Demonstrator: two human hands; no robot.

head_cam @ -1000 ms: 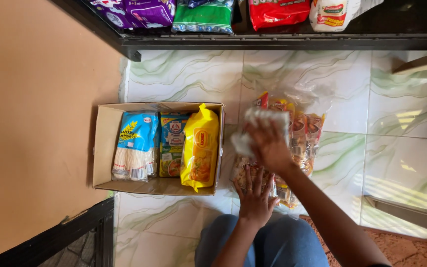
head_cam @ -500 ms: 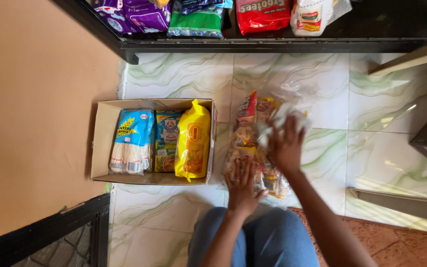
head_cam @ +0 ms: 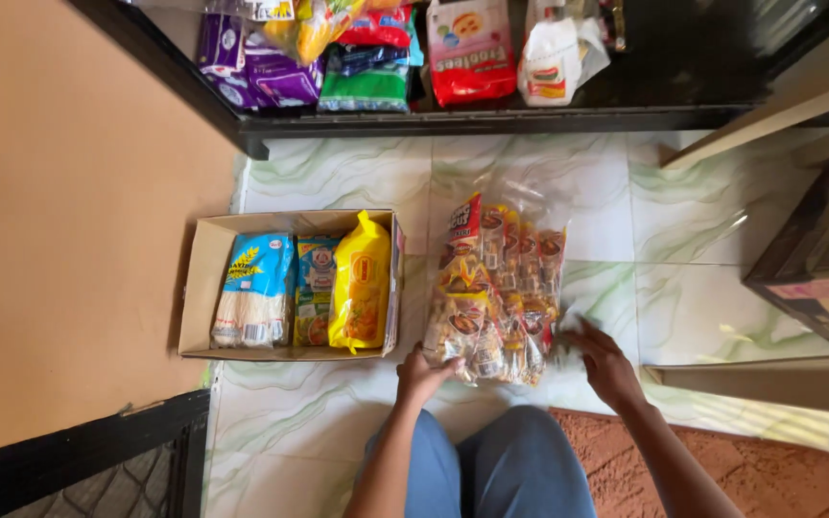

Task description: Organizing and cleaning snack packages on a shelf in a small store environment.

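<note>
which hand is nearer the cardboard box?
Left. The left hand grips the lower left corner of the clear bag of snack packets, just right of the cardboard box. The right hand is at the bag's far side.

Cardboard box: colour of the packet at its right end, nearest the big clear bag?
Yellow packet, with a red-orange panel; head view, the only one.

Pretty sure I'm looking down into a small grocery shop here. There's a dark shelf (head_cam: 491, 120) stacked with packaged snacks (head_cam: 470, 50) in purple, green and red wrappers, a cardboard box (head_cam: 201, 278) on the marble-tile floor (head_cam: 338, 177) with noodle and snack packs stood in it, and a big clear bag of small packets (head_cam: 496, 288) beside it. Looks like stock, not a home pantry.
</note>
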